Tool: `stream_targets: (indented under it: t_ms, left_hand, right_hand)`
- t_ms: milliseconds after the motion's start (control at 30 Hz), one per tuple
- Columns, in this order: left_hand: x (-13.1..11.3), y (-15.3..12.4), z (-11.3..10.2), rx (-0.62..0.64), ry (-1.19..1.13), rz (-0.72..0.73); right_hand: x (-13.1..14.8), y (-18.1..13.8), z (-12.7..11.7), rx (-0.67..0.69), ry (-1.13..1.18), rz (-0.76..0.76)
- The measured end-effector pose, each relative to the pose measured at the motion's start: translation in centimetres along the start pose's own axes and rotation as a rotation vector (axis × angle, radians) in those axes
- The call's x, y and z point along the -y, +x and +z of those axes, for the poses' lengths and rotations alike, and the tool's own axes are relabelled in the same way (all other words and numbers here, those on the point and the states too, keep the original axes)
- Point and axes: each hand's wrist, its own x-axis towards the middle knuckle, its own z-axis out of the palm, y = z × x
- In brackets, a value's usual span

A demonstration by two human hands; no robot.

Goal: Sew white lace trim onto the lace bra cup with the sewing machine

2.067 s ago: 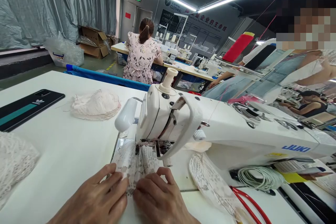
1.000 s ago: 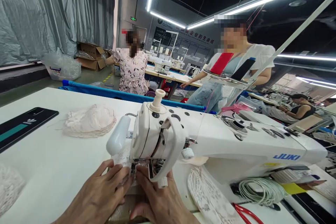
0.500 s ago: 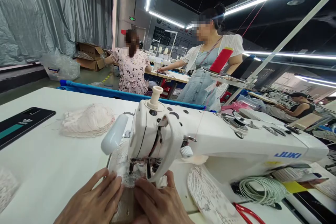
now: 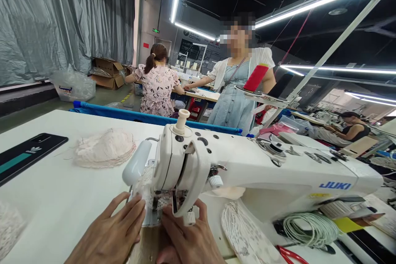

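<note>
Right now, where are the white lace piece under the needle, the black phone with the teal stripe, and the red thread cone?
white lace piece [image 4: 145, 203], head view, patch beside presser foot.
black phone with teal stripe [image 4: 26, 154], head view, back cover's middle.
red thread cone [image 4: 255, 78], head view, cone's middle.

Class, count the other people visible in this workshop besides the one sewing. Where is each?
3. One in a floral dress sits at the far table; one in a denim dress stands behind the sewing machine; one sits far right. Others may be hidden.
</note>
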Motion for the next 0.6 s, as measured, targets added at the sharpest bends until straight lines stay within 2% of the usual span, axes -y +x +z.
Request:
stream_targets:
  t_ms: [133, 267, 367, 467, 600]
  left_hand:
    - [0.4, 1.5, -0.4, -0.036, -0.046, 0.064]
    - [0.9, 3.2, -0.6, -0.114, -0.041, 0.058]
    - [1.1, 3.8, -0.8, -0.124, 0.021, 0.042]
    - [0.5, 2.8, -1.9, -0.128, 0.062, 0.015]
    - [-1.7, -1.3, -5.1, -0.121, 0.021, -0.011]
  right_hand:
    - [-0.2, -0.1, 0.1, -0.007, 0.042, 0.059]
    - [-0.1, 0.4, -0.6, 0.116, 0.046, 0.092]
    - [0.0, 0.8, -0.8, 0.170, -0.001, 0.078]
    - [0.5, 1.0, -0.5, 0.127, 0.003, 0.046]
    - [2.2, 0.8, -0.5, 0.108, 0.069, -0.019]
